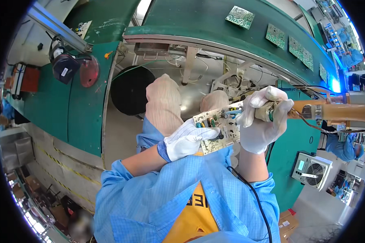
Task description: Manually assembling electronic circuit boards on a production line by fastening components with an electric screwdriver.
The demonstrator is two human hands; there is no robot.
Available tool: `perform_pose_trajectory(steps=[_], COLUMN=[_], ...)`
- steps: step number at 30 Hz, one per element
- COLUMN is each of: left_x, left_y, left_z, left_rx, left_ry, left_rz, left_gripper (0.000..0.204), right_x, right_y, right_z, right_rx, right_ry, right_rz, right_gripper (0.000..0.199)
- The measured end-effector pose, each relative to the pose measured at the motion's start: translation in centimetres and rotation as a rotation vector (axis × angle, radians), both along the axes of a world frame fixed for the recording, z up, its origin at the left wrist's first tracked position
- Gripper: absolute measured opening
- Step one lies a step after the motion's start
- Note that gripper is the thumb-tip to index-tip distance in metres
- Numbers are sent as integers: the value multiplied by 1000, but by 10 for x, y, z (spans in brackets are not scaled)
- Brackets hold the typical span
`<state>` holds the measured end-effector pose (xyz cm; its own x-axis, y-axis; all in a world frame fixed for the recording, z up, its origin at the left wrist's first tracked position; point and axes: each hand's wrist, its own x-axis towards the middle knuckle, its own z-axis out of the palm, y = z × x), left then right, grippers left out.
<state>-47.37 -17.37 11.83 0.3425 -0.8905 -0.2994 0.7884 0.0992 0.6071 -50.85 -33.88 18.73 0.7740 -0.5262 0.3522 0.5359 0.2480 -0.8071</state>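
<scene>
My left hand, in a white glove, grips the near left part of a pale circuit board, its thumb lying over the components. The board is held tilted over my lap, with coils, capacitors and other parts facing up. My right hand, also white-gloved, is closed around a grey, wrapped tool handle at the board's right end. A light-blue tip reaches from beside that hand over the board's upper right part. Whether it touches the board I cannot tell. My right fingers hide much of the tool.
A thick tan hose and a brown cord run right from the tool. Ahead, a green conveyor carries several circuit boards. A green bench with a red round dish stands left; a fan unit sits right.
</scene>
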Motion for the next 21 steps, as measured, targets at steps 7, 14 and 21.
perform_pose_trajectory(steps=[7,14,21], left_x=[-3,-5,-1], left_y=[2,2,5], left_z=[4,-6,-5], left_rx=[-14,-8,27], left_ry=[84,21,-327], left_rz=[3,33,38], left_gripper=[39,32,28], right_x=[-3,0,1], right_y=[-5,-2,-5], right_z=[-1,-1,-2], right_rx=[13,10,2], right_ry=[-8,-8,-40], right_rz=[22,-23,7], right_gripper=[34,32,48])
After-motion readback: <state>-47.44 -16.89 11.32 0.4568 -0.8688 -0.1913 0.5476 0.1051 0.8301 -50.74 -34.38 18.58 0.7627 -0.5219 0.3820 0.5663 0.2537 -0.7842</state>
